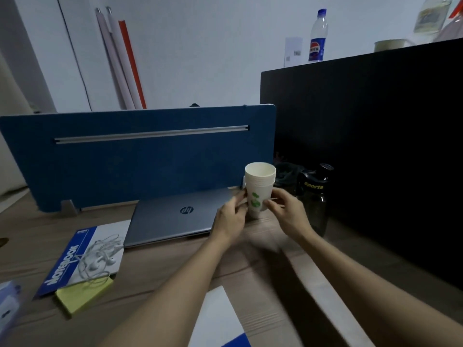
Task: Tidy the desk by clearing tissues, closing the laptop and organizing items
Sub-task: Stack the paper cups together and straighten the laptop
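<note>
A stack of white paper cups [259, 186] with a green leaf print stands upright near the right end of the closed silver laptop [175, 219]. My left hand [231, 219] holds the stack's left side and my right hand [288, 214] holds its right side, fingertips curled round the lower part. The laptop lies flat with its lid down against the blue desk divider [125, 166]. A blue and white notebook [82, 254] lies at the left with tangled white earphones [97, 259] on it and a yellow sticky-note pad [84, 295] at its near corner.
A dark sports bottle [317, 196] stands just right of the cups, against a tall black panel [375, 146]. A white sheet [218, 319] lies at the near edge. A cola bottle [318, 37] stands on top of the panel. Rolled papers [120, 61] lean on the wall.
</note>
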